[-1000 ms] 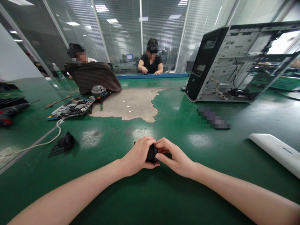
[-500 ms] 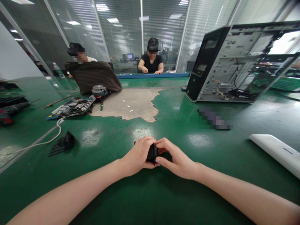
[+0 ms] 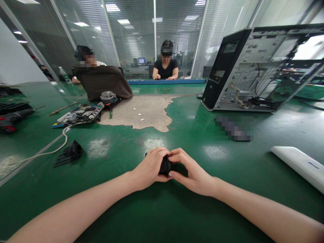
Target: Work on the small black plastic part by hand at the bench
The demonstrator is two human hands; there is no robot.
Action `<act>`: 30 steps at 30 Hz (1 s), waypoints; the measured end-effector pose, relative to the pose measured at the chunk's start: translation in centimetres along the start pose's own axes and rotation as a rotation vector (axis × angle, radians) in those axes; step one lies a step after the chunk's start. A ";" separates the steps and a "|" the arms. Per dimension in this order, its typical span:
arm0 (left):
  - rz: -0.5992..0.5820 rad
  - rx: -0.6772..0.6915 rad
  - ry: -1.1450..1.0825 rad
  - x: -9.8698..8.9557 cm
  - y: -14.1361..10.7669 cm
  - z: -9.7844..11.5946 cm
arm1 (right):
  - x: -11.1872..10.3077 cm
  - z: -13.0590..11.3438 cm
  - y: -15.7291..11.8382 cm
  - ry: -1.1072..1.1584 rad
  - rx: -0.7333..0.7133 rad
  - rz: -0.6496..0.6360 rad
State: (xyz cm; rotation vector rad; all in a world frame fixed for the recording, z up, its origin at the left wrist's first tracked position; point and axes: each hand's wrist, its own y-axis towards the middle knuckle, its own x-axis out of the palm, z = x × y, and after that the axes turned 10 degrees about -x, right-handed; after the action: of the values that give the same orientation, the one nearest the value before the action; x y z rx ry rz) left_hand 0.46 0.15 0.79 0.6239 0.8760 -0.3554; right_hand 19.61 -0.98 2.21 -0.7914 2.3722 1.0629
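Two hands, left hand (image 3: 150, 168) and right hand (image 3: 189, 172), clamp one black part (image 3: 165, 166) between them; another black piece (image 3: 70, 153) lies toward ten o'clock on the green table (image 3: 121, 209).

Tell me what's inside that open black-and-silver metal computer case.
Twisted cream wires run against bare grey metal, and a flat black part lies near the bottom. The black front panel of the case hides whatever sits right behind it.
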 end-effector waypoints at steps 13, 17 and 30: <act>0.026 0.023 0.001 0.1 0.0 -0.2 | 0.4 0.3 0.0 0.160 0.141 0.018; -0.002 -0.007 0.002 0.1 0.0 -0.2 | 0.2 0.1 -0.1 0.076 0.055 0.023; 0.010 0.013 0.018 0.1 0.0 -0.2 | 0.7 0.5 -0.1 0.235 0.163 0.042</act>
State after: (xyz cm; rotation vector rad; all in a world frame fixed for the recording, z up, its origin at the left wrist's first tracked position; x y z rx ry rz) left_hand 0.41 0.24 0.60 0.6443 0.8885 -0.3472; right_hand 19.20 -0.86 1.47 -0.8495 2.6427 0.8176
